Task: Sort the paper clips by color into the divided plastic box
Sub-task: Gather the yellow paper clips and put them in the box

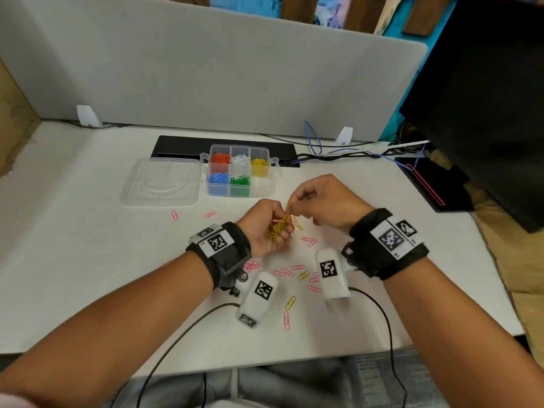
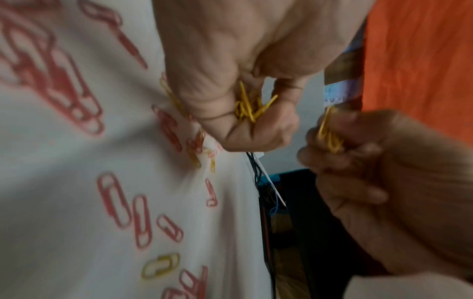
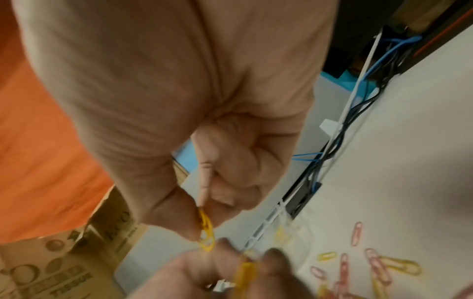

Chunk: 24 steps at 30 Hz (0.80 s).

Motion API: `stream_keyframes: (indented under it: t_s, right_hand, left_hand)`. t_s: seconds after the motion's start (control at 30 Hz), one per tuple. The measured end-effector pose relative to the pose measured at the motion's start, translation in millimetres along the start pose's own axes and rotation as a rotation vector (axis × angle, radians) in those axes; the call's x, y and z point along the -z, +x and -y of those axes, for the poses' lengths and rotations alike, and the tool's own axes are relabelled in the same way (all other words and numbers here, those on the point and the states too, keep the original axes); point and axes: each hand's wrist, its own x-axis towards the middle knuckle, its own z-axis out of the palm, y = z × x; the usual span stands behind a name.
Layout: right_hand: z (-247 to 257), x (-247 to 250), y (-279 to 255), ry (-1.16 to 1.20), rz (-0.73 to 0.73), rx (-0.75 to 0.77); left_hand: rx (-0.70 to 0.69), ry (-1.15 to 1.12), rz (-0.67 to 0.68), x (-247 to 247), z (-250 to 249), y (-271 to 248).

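My left hand [image 1: 272,228] cups a bunch of yellow paper clips [image 1: 276,229] [image 2: 249,108] above the white table [image 1: 88,245]. My right hand [image 1: 297,206] pinches a few yellow clips [image 3: 206,232] [image 2: 329,135] between thumb and forefinger, right beside the left hand's bunch. The divided plastic box [image 1: 240,170] stands behind the hands, with red, white and yellow clips in its back compartments and blue and green in front. Its front right compartment [image 1: 263,185] looks empty. Loose pink clips [image 1: 308,241] and a few yellow ones [image 1: 290,302] lie scattered under and before the hands.
The box's clear lid [image 1: 161,182] lies open to its left. Behind it a black cable tray [image 1: 182,147] and cables [image 1: 338,156] run along a grey partition [image 1: 206,69]. A dark monitor [image 1: 485,113] stands at the right. Sensor cables [image 1: 182,334] trail off the front edge.
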Motion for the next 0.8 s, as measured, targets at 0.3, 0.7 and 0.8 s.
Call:
stream_keyframes:
  t_s: [0.3,0.7,0.8]
  right_hand:
    - [-40.6,-26.5,24.8,-0.32,-0.052,-0.101]
    - [-55.0,-41.6,28.1,-0.526,0.123,-0.127]
    - [-59.2,-39.5,26.7,-0.482,0.1,-0.116]
  left_hand:
    - [-0.035,0.025,-0.15,11.5,-10.4,-1.6]
    - [-0.136,0.221,-0.276,58.5,-27.5,3.1]
    - [-0.125,0.493,-0.354,56.0,-32.8,8.5]
